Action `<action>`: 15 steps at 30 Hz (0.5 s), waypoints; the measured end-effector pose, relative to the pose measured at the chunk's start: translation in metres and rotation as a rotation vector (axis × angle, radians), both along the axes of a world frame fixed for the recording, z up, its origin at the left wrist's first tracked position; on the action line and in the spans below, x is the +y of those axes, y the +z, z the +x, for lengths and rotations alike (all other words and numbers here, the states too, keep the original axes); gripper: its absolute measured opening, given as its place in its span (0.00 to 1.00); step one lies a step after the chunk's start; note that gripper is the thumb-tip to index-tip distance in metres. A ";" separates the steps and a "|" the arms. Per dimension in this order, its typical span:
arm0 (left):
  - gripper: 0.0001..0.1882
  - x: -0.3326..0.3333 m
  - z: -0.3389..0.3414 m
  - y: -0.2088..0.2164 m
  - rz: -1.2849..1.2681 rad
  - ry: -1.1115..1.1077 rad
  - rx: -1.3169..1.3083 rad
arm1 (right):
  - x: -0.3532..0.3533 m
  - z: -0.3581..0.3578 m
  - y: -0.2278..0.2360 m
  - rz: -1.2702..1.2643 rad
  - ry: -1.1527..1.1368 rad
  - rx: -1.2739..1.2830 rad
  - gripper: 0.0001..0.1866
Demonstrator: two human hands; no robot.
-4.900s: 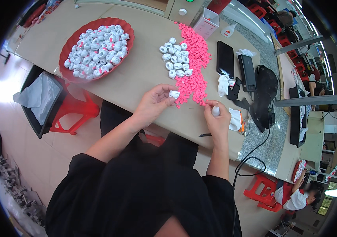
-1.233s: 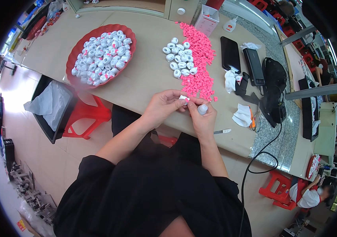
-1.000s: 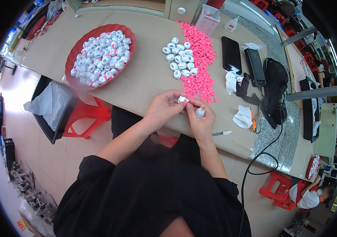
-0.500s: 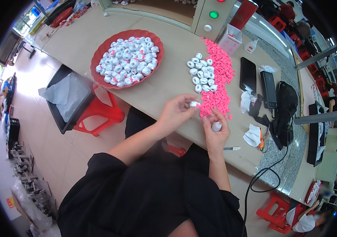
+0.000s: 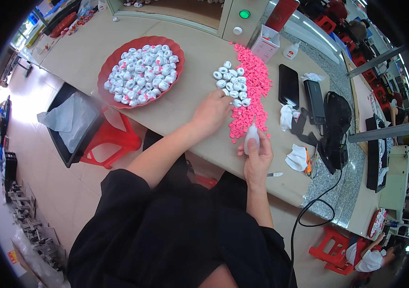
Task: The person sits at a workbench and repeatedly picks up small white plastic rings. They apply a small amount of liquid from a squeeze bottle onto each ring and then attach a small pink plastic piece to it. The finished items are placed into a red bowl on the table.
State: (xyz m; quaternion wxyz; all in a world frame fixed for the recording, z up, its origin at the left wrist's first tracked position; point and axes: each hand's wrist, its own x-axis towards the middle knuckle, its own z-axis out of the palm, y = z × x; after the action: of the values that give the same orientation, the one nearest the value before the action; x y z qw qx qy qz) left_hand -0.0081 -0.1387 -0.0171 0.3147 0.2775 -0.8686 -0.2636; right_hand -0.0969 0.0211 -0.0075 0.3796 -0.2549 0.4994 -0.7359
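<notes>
Right hand, near edge of bench: grip around squeeze bottle; keep nozzle clear. Left hand, at white pieces: grip unclear; touch lightly.

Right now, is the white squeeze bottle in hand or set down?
In hand: the right hand grips the white squeeze bottle, its narrow nozzle pointing toward the pink pieces.

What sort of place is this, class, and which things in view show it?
Probably a workshop for assembling small parts by hand: a red bowl full of small white pieces, loose pink pieces spread on the tabletop, and a white nozzle bottle in the person's right hand.
</notes>
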 end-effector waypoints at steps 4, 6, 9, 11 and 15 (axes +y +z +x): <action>0.17 0.005 0.008 0.005 0.166 -0.105 0.034 | 0.001 -0.003 0.013 -0.022 -0.119 0.009 0.16; 0.14 0.012 0.018 0.018 0.287 -0.101 0.066 | 0.002 -0.005 0.014 -0.054 -0.172 0.084 0.15; 0.10 0.022 0.029 0.020 0.880 -0.180 0.237 | 0.010 -0.022 0.011 -0.150 -0.196 0.120 0.14; 0.10 0.032 0.031 0.018 1.197 -0.249 0.403 | 0.011 -0.028 0.014 -0.190 -0.241 0.105 0.14; 0.13 0.046 0.031 0.005 1.216 -0.315 0.567 | 0.004 -0.030 0.022 -0.335 -0.076 0.040 0.13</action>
State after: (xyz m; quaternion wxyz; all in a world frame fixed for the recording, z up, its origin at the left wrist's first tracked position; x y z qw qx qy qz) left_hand 0.0229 -0.0930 -0.0124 0.2760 0.1957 -0.4806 -0.8090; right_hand -0.1269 0.0248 0.0144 0.2934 -0.3102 0.3864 -0.8175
